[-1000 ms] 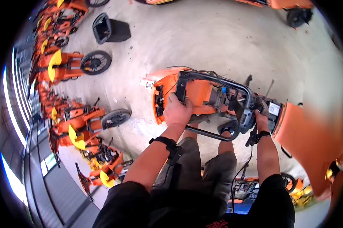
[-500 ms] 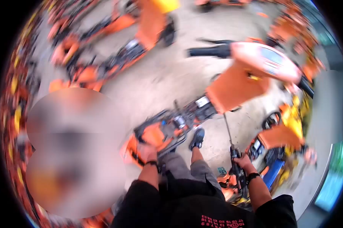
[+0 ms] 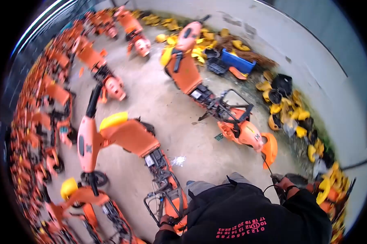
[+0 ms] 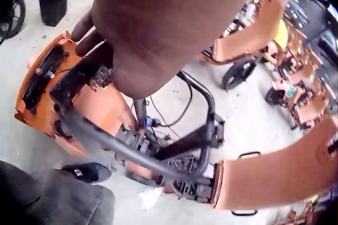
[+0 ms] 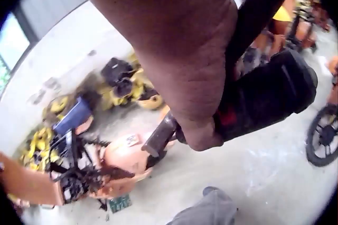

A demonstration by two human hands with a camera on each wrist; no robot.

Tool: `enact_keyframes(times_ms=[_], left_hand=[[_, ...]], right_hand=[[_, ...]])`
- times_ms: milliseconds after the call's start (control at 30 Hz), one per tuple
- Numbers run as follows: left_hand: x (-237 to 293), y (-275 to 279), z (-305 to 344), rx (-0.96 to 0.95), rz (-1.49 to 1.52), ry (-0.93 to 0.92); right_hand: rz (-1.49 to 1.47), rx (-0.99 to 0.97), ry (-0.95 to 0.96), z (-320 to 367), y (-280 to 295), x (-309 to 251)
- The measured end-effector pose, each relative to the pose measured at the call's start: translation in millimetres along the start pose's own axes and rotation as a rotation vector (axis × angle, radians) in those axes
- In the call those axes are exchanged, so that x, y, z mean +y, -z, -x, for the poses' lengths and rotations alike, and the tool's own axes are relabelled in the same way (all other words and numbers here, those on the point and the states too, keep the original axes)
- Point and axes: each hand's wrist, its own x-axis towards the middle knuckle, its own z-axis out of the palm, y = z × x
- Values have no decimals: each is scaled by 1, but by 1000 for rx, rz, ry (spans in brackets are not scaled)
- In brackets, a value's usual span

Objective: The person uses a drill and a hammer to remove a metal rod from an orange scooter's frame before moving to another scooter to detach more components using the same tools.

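My left hand [image 4: 138, 69] grips the black tubular frame [image 4: 132, 154] at the rear of a stripped orange scooter [image 3: 173, 177]. Its fingers reach around the bar, and the palm is partly hidden behind the wrist. Low on the right in the head view, my right hand [image 3: 288, 182] is out at my side, away from that scooter. It holds a black power drill [image 5: 269, 98] by the handle. A long thin bit [image 3: 269, 166] points away from me, and the drill's block-shaped base shows in the right wrist view.
Another stripped scooter [image 3: 232, 118] stands ahead on the concrete floor, with a loose orange panel [image 3: 269, 150] at its rear. Yellow and black parts lie along the wall by a blue crate [image 3: 238, 63]. Rows of orange scooters [image 3: 49, 101] fill the left.
The head view has swung round toward the wall. My right hand has left the scooter's middle and now holds the drill out to the right. My left hand stays at the scooter's rear.
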Motion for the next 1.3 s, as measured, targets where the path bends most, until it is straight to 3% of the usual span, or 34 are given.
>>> enact_keyframes(times_ms=[67, 133, 167, 200, 233, 267, 333, 367, 400, 433, 567, 667, 733, 833, 933, 1000, 1067, 1100, 1200, 1300], left_hand=[[52, 34, 13, 60, -481, -25], [98, 47, -23, 232, -659, -216], [136, 49, -33, 433, -416, -28], [167, 67, -42, 344, -915, -337], [229, 83, -1, 299, -957, -371], [267, 80, 12, 438, -869, -513], [350, 60, 9, 518, -115, -417], [381, 51, -18, 367, 252, -339], [431, 31, 28, 251, 204, -412], [477, 5, 57, 268, 125, -421], [587, -91, 81, 169, -333, -504], [618, -147, 78, 137, -666, -673], [638, -175, 102, 90, -655, -652], [652, -192, 106, -35, -526, -435], [639, -174, 32, -178, -517, -318], [643, -181, 21, -101, -345, -187], [647, -185, -2, -149, -374, -220], [656, -197, 4, -101, -150, -140], [686, -232, 0, -51, 25, -104], [700, -262, -21, -136, -140, -200]], right_hand=[[-475, -13, -138, 67, -38, 57], [-510, 40, -550, 140, -55, 18], [-452, -10, -654, 160, -76, 39], [-417, -52, -695, 179, -97, 65], [-399, -87, -728, 200, -115, 89], [-387, -112, -755, 218, -128, 110], [-391, -147, -798, 240, -142, 140], [-404, -149, -815, 250, -145, 156], [-427, -153, -840, 259, -153, 169], [-456, -154, -868, 268, -163, 184], [-554, -151, -933, 281, -186, 200], [-553, -184, -957, 274, -181, 210], [-545, -200, -971, 261, -171, 212], [-591, -183, -944, 240, -147, 231], [-589, -179, -940, 229, -113, 245], [-569, -197, -932, 226, -92, 257], [-520, -239, -920, 226, -70, 271], [-497, -261, -913, 224, -55, 278], [-392, -320, -896, 214, 1, 302], [-268, -371, -864, 188, 77, 324]])
